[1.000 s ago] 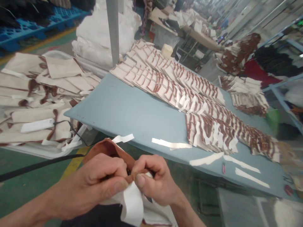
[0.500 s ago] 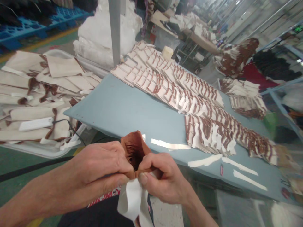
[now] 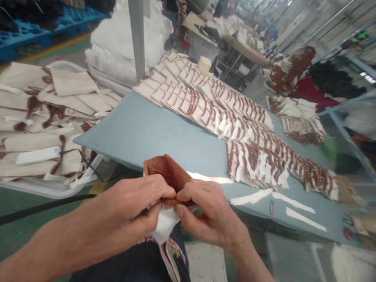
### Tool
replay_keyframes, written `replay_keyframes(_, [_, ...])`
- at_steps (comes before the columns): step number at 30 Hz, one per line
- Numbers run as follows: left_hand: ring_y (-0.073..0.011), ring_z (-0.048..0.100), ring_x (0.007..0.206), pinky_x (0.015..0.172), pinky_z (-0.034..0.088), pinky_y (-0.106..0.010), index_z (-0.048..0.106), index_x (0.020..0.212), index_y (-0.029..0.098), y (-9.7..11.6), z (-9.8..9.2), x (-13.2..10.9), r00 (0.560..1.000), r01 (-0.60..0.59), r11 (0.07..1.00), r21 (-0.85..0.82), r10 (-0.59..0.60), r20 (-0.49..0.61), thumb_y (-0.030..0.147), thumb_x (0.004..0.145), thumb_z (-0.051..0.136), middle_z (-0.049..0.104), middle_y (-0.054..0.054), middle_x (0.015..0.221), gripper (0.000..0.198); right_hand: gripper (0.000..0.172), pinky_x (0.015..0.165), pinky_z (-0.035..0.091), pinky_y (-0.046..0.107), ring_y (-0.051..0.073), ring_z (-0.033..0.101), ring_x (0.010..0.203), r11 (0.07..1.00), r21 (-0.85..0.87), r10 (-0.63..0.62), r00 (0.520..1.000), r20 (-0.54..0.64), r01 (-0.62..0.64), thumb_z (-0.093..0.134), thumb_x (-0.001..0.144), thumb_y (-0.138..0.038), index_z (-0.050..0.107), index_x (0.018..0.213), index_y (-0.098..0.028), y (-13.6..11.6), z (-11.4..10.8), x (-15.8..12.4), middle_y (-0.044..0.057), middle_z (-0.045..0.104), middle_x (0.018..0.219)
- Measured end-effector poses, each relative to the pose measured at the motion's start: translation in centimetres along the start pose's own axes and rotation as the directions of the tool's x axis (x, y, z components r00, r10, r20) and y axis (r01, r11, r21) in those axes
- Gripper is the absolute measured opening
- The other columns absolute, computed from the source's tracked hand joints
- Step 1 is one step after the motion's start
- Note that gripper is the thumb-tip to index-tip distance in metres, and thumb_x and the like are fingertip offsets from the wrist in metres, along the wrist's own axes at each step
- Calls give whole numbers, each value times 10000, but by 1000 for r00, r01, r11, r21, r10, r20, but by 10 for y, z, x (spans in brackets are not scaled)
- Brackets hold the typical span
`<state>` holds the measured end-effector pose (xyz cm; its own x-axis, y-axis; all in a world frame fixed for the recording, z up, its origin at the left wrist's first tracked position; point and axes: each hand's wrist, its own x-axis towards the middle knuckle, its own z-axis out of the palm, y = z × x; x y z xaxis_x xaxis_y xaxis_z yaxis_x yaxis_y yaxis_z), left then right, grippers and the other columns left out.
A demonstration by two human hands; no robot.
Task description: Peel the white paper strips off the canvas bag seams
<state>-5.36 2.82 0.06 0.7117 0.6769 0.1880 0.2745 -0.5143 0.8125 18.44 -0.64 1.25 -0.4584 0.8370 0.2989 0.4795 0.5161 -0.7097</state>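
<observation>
Both hands meet at the rim of a brown leather-like piece (image 3: 173, 168), which stands open like a pouch above them. My left hand (image 3: 133, 201) pinches the rim between thumb and fingers. Right beside it, almost touching, my right hand (image 3: 205, 211) pinches the same rim. A white strip (image 3: 164, 226) lies against the edge under both thumbs and hangs toward my lap. The fingers cover part of the rim and where the strip joins it.
Ahead is a blue-grey table (image 3: 141, 129) bearing rows of overlapping cream and brown pieces (image 3: 202, 107). Loose white strips (image 3: 305, 219) and a small pink tool (image 3: 272, 207) lie near its front edge. At left, a white bin (image 3: 67, 192) is heaped with similar pieces. A grey post (image 3: 136, 39) rises behind.
The brown piece's mouth has turned and opened wider toward the left. Both hands have shifted their pinch along the rim, and the white strip's loop has flattened and hangs lower.
</observation>
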Motion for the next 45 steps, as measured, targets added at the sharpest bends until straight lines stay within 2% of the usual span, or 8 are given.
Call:
replay_keyframes(6, [-122,591,661,646,405,-259,596,861,245,5,12,4,992,121,992,-35,-122,-44,24,904,473,640,72,754,256,216,586,369,300,143,525,583,967,-224,-122,992,2,120,567,964,-68,597,825,-232,-6,1,-1,-22,661,665])
replay_keyframes(10, [-116,517,636,625,363,-265,499,779,232,2,24,3,985,146,985,-94,-153,-73,53,930,427,547,70,712,245,232,586,376,299,140,537,582,955,-274,-117,993,11,115,561,978,-73,607,815,-230,-4,6,-4,-20,661,654])
replay_keyframes(18, [-142,400,619,576,314,-281,448,720,240,-10,18,-7,933,355,818,-452,-278,230,182,826,452,437,72,642,122,147,595,428,269,121,585,581,992,28,-122,992,-40,123,597,1083,-182,642,956,-240,8,17,-12,-38,699,695])
replay_keyframes(21, [-162,495,737,651,385,-268,526,810,239,-12,10,-10,904,406,802,-438,-282,320,258,933,471,580,50,802,137,143,604,442,268,125,612,600,996,22,-86,996,-36,87,609,1068,-177,656,946,-236,8,17,-13,-30,706,700])
replay_keyframes(24, [-164,528,763,683,390,-269,541,840,237,-13,8,-10,882,425,839,-340,-299,364,383,1080,458,594,46,825,293,145,608,447,268,128,629,612,999,-9,-54,999,-10,54,606,1052,-161,662,937,-230,8,16,-13,-20,716,721])
replay_keyframes(30, [-134,499,705,657,326,-270,556,788,223,-28,17,-7,930,299,913,-279,-212,302,417,1145,526,545,73,732,408,132,593,401,278,128,604,609,1000,-19,-7,1000,25,8,616,1009,-121,652,936,-225,9,19,-10,-26,712,723])
replay_keyframes(40, [-127,571,655,631,358,-277,566,809,226,-34,24,-12,985,32,996,-79,-18,170,183,1108,519,621,66,745,305,144,599,398,253,117,559,584,974,176,125,987,101,-142,569,935,-137,661,864,-223,8,18,-11,-36,671,685])
replay_keyframes(45, [-107,543,595,582,368,-250,504,775,234,-33,35,-12,992,-128,992,-9,128,20,120,1050,486,567,83,689,299,357,578,391,243,103,489,552,908,338,207,967,145,-245,613,1095,-414,664,805,-213,13,22,-12,-51,597,643])
